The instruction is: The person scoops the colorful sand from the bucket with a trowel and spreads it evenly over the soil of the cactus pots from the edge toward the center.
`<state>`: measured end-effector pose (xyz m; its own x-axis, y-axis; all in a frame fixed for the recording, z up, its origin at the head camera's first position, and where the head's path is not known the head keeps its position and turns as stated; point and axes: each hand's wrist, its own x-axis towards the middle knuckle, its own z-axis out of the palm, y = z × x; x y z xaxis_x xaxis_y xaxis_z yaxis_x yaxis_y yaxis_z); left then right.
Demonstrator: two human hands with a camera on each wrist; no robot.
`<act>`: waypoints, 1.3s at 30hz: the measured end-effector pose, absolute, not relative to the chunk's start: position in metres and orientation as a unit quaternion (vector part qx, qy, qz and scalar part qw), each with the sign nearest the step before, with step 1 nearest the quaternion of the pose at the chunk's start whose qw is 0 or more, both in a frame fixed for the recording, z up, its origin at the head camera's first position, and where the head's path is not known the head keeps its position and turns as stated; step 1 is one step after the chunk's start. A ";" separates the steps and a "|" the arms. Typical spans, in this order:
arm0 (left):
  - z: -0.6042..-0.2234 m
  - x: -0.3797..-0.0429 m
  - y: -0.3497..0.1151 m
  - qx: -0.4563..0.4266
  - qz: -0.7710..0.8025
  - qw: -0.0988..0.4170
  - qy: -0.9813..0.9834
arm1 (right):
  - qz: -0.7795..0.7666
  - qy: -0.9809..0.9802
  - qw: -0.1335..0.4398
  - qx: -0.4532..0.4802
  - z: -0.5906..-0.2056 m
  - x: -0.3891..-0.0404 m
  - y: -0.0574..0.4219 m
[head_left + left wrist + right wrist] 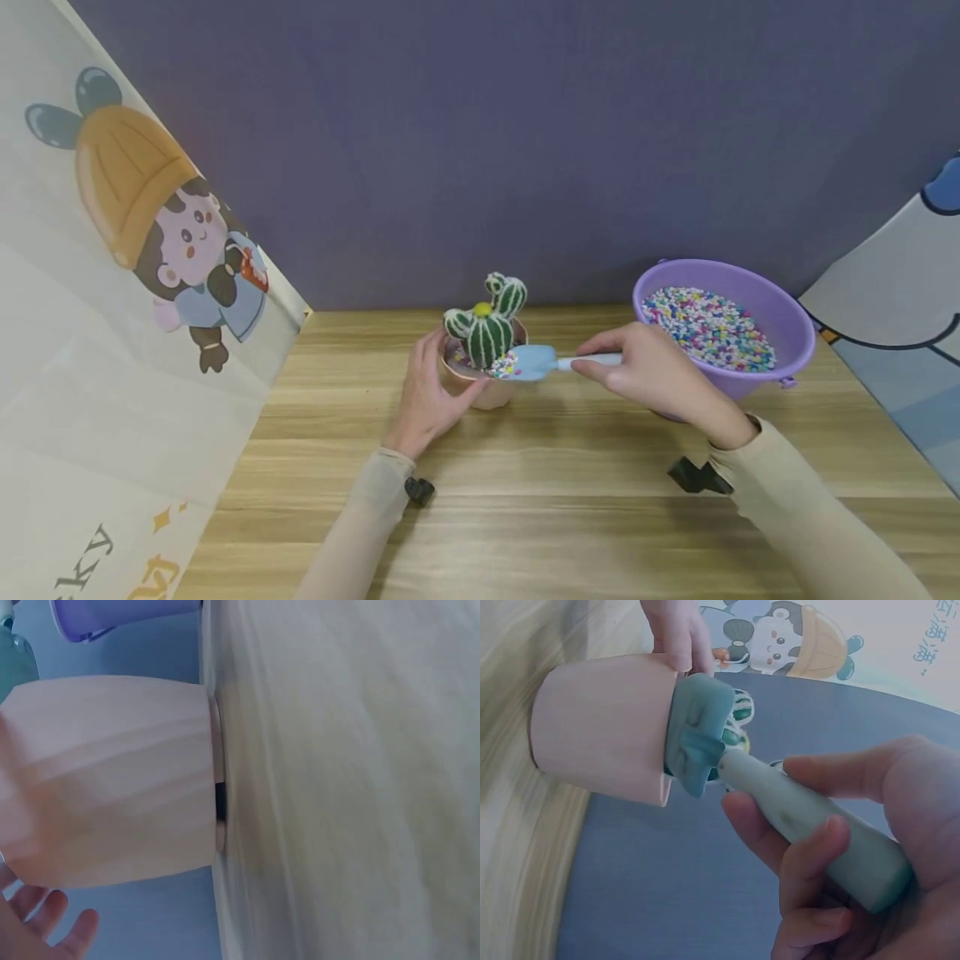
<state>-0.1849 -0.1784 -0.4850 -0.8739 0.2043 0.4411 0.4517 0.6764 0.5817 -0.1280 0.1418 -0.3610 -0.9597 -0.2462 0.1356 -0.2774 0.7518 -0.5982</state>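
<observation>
A knitted-looking green cactus [489, 340] with white stripes and a yellow flower stands in a pale pink flowerpot [112, 780]. My left hand [431, 392] holds the pot by its rim, thumb on the near side and fingers on the far left. In my right hand [855, 855] is the handle of a light blue toy shovel [534, 363]. Its blade lies over the pot's right rim, beside the cactus. Colourful beads [504, 365] show at the blade's tip, and some lie inside the pot around the cactus base.
To the right, partly behind my right hand, stands a purple bucket [797, 337] with many small multicoloured beads [708, 329] inside. The wooden tabletop [525, 517] ends at a dark blue-grey panel [487, 150] behind. Panels with cartoon prints [135, 183] border both sides.
</observation>
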 end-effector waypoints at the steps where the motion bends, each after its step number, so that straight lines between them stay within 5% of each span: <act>1: -0.484 -0.184 -0.177 -0.177 -0.360 0.174 -0.899 | 0.319 -0.937 0.025 0.140 -0.360 -0.128 0.141; 12: -0.481 -0.180 -0.170 -0.143 -0.356 0.183 -0.905 | 0.291 -0.946 0.024 0.145 -0.353 -0.127 0.131; 22: -0.474 -0.187 -0.182 -0.206 -0.360 0.108 -0.904 | 0.281 -0.949 0.015 0.141 -0.349 -0.128 0.127; 39: -0.476 -0.188 -0.180 -0.176 -0.372 0.116 -0.904 | 0.263 -0.948 0.007 0.177 -0.333 -0.133 0.108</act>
<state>-0.1882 -0.1801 -0.4756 -0.9112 0.2315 0.3408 0.4044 0.6611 0.6320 -0.1334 0.1079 -0.3331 -0.9376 -0.3310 0.1065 -0.3386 0.7989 -0.4971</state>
